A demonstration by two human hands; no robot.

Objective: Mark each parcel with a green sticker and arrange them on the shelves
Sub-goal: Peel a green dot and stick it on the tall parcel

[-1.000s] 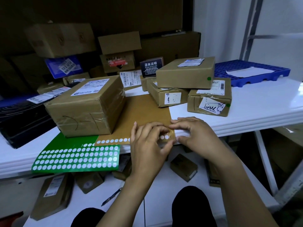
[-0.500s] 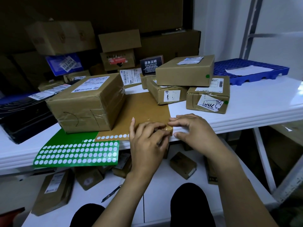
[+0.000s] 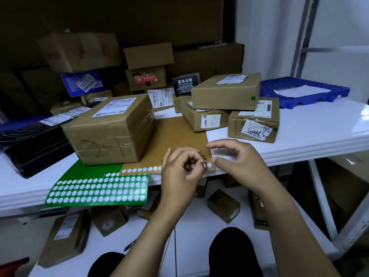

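Green sticker sheet (image 3: 95,186), white circles, taped cardboard parcel (image 3: 111,128)

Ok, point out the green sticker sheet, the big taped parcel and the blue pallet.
green sticker sheet (image 3: 95,189): head view, middle of its dot rows.
big taped parcel (image 3: 107,136): head view, its front face.
blue pallet (image 3: 289,81): head view, bare grid on top.

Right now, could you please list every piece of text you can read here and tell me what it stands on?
"退换说明", "RETURN INSTRUCTIONS": black sign.
"6": middle parcel's label; the rest is faded.
"53 2 32 10", roughly: blue parcel's label.
Handwriting on the right parcel's torn label: cannot be made out.
Large parcel's label and the other shipping labels: too small to read.
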